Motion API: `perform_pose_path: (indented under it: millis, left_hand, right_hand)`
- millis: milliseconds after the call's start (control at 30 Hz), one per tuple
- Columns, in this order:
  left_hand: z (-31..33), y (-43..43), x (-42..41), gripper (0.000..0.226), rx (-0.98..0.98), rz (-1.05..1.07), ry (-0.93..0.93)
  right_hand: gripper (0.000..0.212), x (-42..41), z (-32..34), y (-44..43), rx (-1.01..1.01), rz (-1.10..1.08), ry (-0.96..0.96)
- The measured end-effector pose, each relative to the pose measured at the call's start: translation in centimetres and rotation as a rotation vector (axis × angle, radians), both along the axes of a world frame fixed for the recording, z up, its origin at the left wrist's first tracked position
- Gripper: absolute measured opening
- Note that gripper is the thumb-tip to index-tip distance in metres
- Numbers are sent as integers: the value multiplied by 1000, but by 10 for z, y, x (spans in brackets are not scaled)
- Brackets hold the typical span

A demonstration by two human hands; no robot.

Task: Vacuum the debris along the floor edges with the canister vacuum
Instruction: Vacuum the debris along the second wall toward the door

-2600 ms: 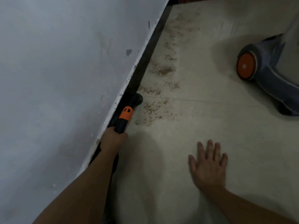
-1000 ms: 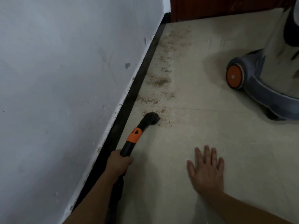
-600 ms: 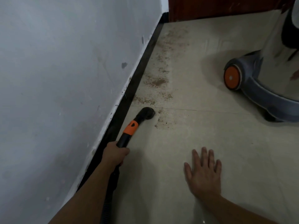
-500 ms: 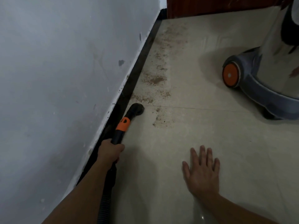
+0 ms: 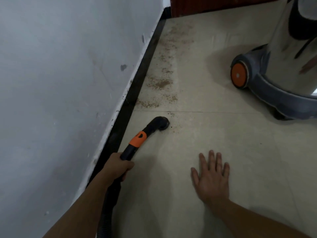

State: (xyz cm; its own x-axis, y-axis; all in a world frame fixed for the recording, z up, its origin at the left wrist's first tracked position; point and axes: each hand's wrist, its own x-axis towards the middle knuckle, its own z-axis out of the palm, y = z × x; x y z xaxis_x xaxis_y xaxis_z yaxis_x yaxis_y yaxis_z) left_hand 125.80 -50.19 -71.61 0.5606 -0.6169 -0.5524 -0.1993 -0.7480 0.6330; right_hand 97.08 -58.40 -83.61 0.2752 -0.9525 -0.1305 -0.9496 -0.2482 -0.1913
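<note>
Saw a pale grey wall (image 5: 60,83) filling the left side, scuffed and marked with one dark chip. Traced a black baseboard (image 5: 137,86) along its foot, running diagonally from lower left up to the far corner. Found the left hand (image 5: 118,166) just beside that baseboard, fingers curled round the black wand (image 5: 130,150), gripping it near its lower end. Noted a ribbed black hose (image 5: 107,212) trailing from below that hand along the forearm to the bottom edge. Followed the wand up and rightward past an orange collar (image 5: 138,139) to a bent black nozzle (image 5: 160,122), set mouth-down on the floor (image 5: 223,134) just short of a thin tile joint (image 5: 214,112). Spotted a few brown specks right beside the nozzle's tip. Picked out the bulk of the debris (image 5: 159,84) beyond the joint: brown gritty patches strung along the baseboard toward the far corner, apart from the nozzle. Found the right hand (image 5: 211,179) further right, well apart from the wand, laid palm-down and flat on the tile, fingers straight and slightly spread, holding nothing. Made out a dark red-brown panel (image 5: 214,4) across the top edge. Located the canister vacuum (image 5: 283,66) at far right, upright on the floor: shiny steel drum on a blue-grey base, with an orange wheel (image 5: 238,75) on its left side.
</note>
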Motion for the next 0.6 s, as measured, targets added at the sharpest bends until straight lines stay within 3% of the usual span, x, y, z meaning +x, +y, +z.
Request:
perform_pose_path:
  millis: [200, 400, 500, 600]
  left_hand:
    - [1, 62, -35, 18, 20, 33, -2]
    - [3, 26, -52, 15, -31, -4, -78]
    - [7, 10, -36, 17, -40, 69, -171]
    - [7, 6, -38, 14, -9, 67, -137]
  right_hand:
    - [69, -1, 4, 2, 23, 5, -4]
    - [69, -14, 14, -26, 55, 75, -24]
    - [65, -40, 19, -69, 2, -69, -67]
    - [57, -58, 21, -108, -37, -168, -101]
